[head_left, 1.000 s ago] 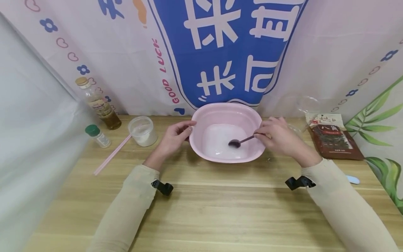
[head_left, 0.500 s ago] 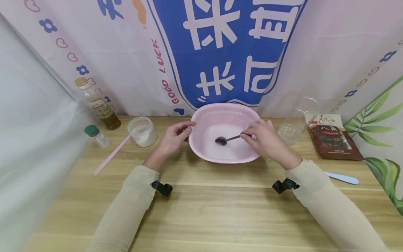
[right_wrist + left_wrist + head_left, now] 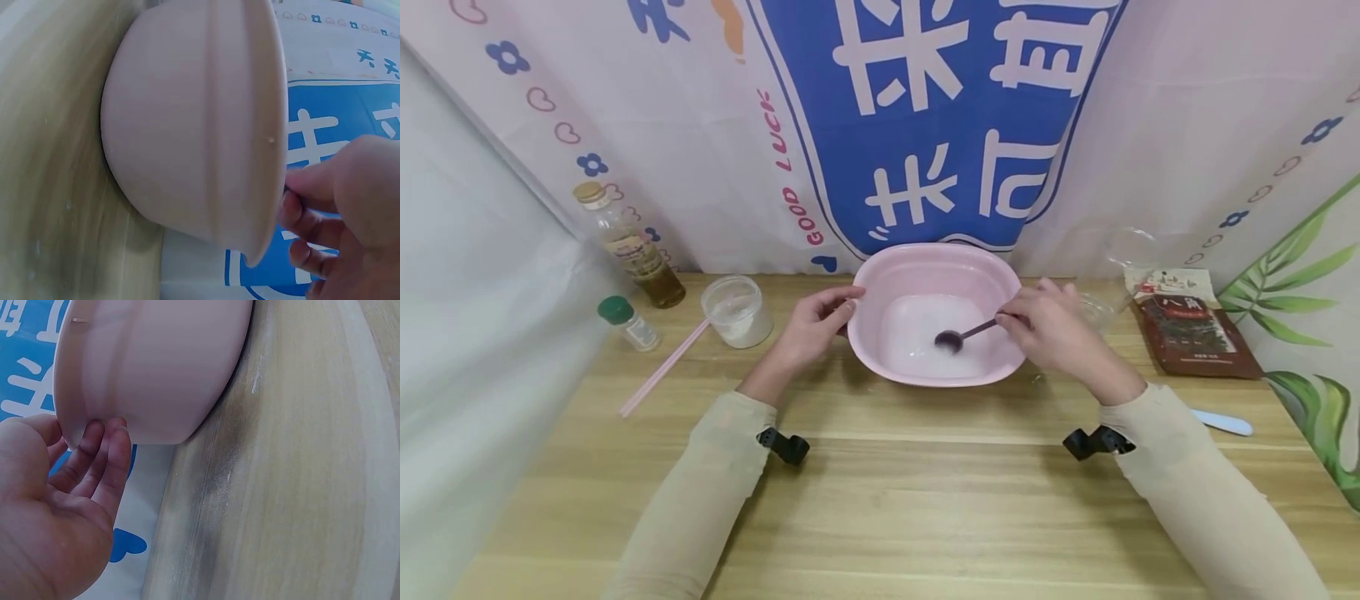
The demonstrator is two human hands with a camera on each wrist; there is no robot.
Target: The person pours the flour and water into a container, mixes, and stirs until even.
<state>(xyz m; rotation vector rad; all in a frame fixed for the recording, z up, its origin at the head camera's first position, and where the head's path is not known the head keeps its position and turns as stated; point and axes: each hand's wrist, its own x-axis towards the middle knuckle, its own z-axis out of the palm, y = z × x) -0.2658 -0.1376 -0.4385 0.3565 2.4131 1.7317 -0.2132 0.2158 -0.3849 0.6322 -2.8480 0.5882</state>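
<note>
A pink plastic basin [image 3: 936,257] stands on the wooden table with cloudy white liquid [image 3: 917,333] in it. My left hand [image 3: 815,327] grips its left rim, the fingers bent under the lip on the outside, as the left wrist view [image 3: 62,494] of that hand shows. Over the right rim, my right hand [image 3: 1056,327] pinches the dark handle of a small spoon [image 3: 950,341]. The spoon's bowl dips into the liquid near the middle. In the right wrist view the basin wall [image 3: 181,119] hides the spoon except for the handle end between thumb and finger.
Left of the basin are a tub of white powder [image 3: 737,312], pink chopsticks [image 3: 664,371], a green-capped shaker [image 3: 628,323] and an oil bottle [image 3: 636,254]. To the right lie a clear container [image 3: 1099,310], a brown spice packet [image 3: 1195,325] and a light blue handle [image 3: 1225,422].
My right hand has swung the spoon left through the liquid and then partway back to the right. My left hand keeps its place on the rim.
</note>
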